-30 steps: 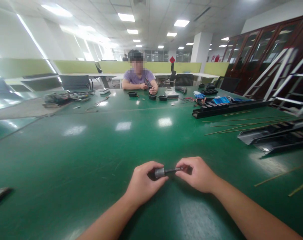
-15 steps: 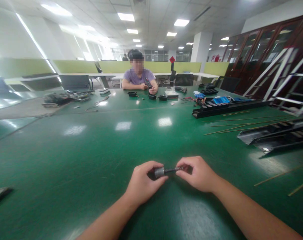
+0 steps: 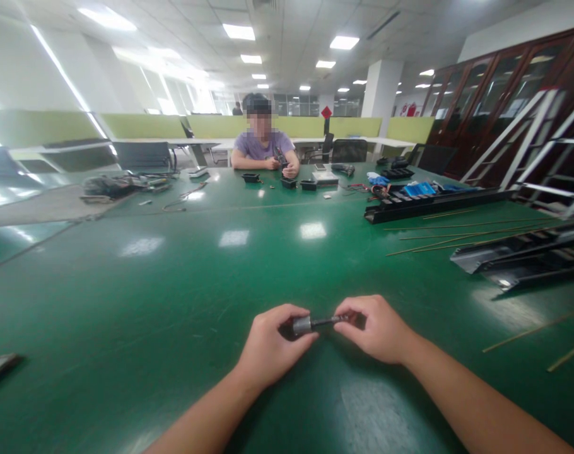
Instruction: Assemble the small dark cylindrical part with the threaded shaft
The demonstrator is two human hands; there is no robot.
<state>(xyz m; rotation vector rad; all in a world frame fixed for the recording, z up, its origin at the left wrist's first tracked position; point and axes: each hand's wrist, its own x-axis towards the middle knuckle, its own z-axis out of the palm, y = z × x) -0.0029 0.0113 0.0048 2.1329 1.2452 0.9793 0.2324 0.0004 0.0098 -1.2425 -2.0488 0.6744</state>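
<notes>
Close to the front of the green table, a grey metal cylinder with a thin dark rod (image 3: 303, 325) lies sideways between my hands. My left hand (image 3: 272, 343) is closed around the thick cylinder end, thumb below and fingers above. At the rod's right end, my right hand (image 3: 374, 328) pinches the tip between thumb and fingertips. Its exact kind cannot be made out, and my left fingers partly hide the cylinder's left end.
Across the table (image 3: 173, 284) sits a person in a purple shirt (image 3: 263, 146), holding a dark part. Black channel rails (image 3: 424, 205) and thin yellowish rods (image 3: 467, 236) lie at right, near a stepladder (image 3: 528, 139). A flat dark object (image 3: 0, 367) rests at the left edge.
Almost nothing differs. Both my hands keep their hold on the cylinder and rod in the same place.
</notes>
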